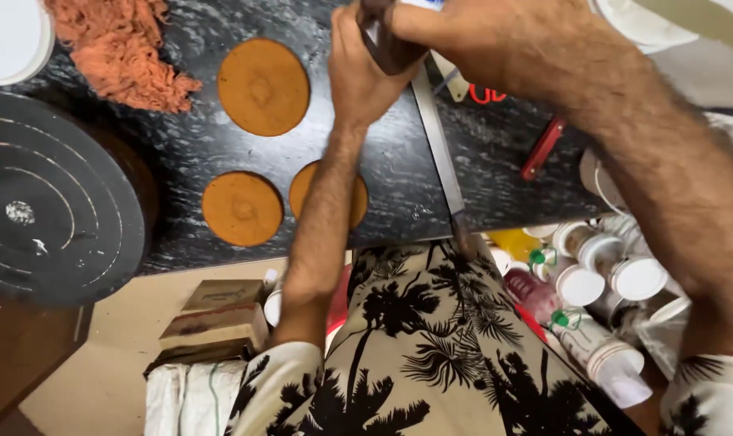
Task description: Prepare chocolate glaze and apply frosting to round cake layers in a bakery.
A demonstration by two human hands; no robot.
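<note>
Dark bottle (387, 44), seemingly, is sitting clamped in both our hands: left hand (362, 73) gripping at seven o'clock, right hand (496, 40) closing at two.

This is a kitchen or small bakery work corner. Three round brown cake layers (263, 86) lie on a dark speckled stone counter (399, 161), beside a black cake turntable (48, 210) and a heap of orange crumbs (128, 48). A long knife (441, 153) rests on the counter. Below its edge stand capped bottles and jars (601, 274) and stacked cardboard boxes (217, 319).
</note>
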